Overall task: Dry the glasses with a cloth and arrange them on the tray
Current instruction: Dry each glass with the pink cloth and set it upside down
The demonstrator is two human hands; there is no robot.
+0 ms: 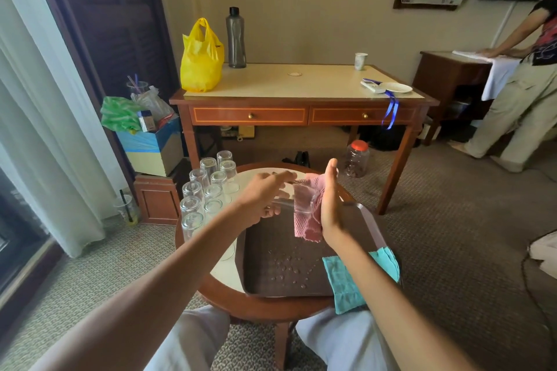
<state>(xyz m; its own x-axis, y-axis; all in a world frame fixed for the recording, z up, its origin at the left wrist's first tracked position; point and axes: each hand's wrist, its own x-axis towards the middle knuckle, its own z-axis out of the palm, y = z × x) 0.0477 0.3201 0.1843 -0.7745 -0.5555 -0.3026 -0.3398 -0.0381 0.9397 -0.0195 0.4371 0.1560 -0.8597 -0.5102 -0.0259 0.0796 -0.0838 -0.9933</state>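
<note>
While the left hand (265, 196) clamps its fingers round the clear drinking glass (290, 204), held sideways above the dark brown plastic tray (271, 268), its mouth faces the right hand (330, 203), whose straight fingers press the pink woven cloth (305, 221) against it.

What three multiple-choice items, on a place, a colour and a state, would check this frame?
1. The waiting glasses stand: A on the round table, left of the tray; B on the desk; C on the floor.
2. The cloth against the held glass is: A teal; B pink; C yellow.
3. The tray's bare surface is: A under newspaper; B stacked with plates; C wet with drops.
Key: A, they line up beside the tray's left edge; B, the pink cloth drapes over the glass that the left hand grips; C, drops glisten on the brown surface.
</note>
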